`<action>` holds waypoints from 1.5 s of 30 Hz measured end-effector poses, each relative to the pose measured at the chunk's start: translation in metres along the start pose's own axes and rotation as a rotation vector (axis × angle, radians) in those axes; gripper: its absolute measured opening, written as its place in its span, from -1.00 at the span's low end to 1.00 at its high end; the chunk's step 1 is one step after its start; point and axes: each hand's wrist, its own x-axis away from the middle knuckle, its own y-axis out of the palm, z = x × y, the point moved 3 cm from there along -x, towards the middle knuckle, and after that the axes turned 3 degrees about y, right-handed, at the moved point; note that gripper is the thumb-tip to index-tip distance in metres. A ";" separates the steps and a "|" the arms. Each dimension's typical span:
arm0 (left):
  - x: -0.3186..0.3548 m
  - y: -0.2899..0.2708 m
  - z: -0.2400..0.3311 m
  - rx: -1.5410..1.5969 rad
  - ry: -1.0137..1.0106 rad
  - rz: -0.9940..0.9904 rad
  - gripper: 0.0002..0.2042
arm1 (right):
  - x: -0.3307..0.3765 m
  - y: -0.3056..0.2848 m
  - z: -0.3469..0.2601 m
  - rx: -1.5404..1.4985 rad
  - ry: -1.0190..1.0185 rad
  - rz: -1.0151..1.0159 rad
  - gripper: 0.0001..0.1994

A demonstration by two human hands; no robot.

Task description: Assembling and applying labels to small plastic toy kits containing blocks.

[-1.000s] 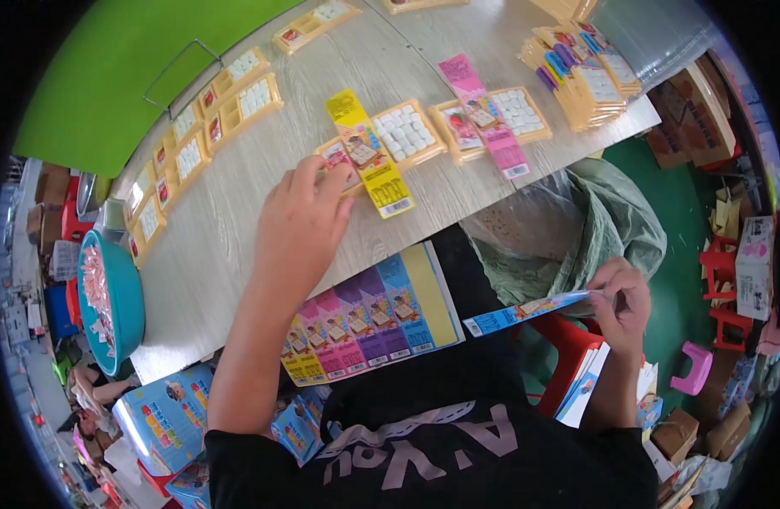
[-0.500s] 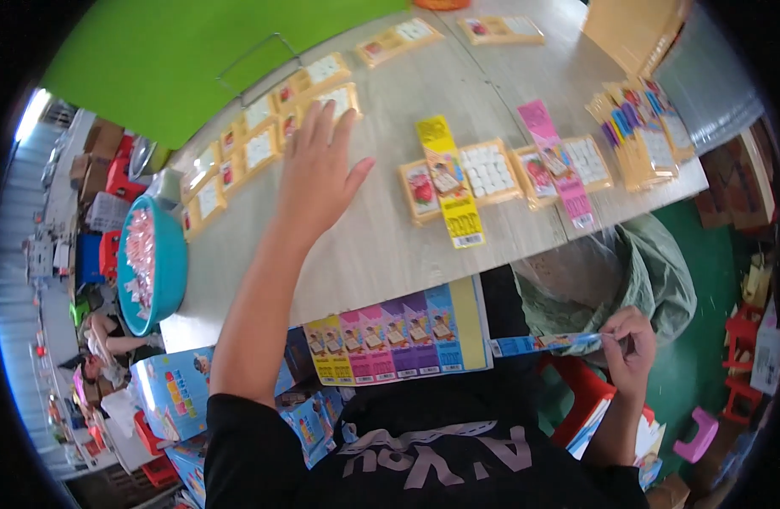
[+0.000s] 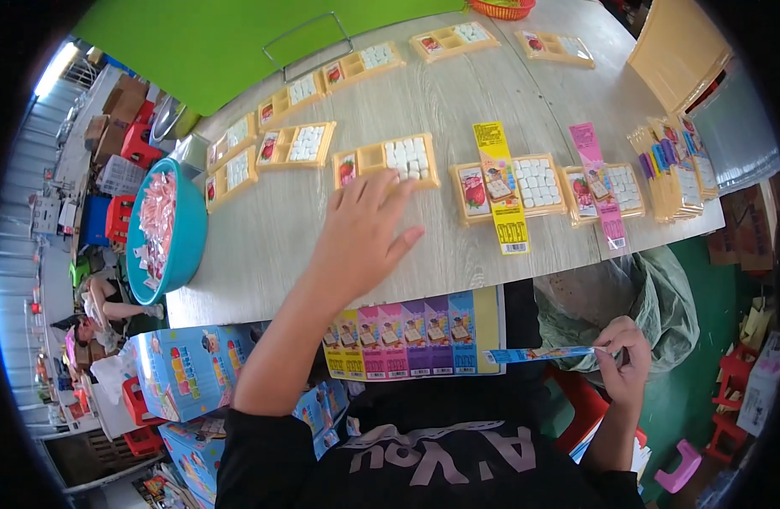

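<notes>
Half spread, my left grip (image 3: 362,227) reaches the tray (image 3: 383,158) beneath, any hold wanting more curl; my right grip (image 3: 629,356) pinches a strip (image 3: 547,353).

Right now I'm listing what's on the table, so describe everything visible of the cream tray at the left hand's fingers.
The cream tray is long and shallow, plastic by its look, sectioned: a strawberry-pictured packet at the left end, plain cream in the middle, and rows of white pieces at the right. It lies flat on the table, slightly angled, right end farther from the person. The fingers of the left hand lie over its near edge, hiding part of it.
</notes>
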 end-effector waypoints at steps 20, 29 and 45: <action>0.125 0.005 0.049 1.361 -0.315 0.421 -0.57 | -0.237 0.147 -0.124 -0.184 0.035 -0.831 -0.78; 0.109 0.014 0.039 1.431 -0.548 0.259 -0.62 | -0.296 0.231 -0.084 0.233 -0.064 -0.950 -0.77; 0.099 0.006 0.013 1.579 -0.679 -0.034 -0.66 | -0.307 0.253 -0.048 0.175 -0.088 -1.000 -0.78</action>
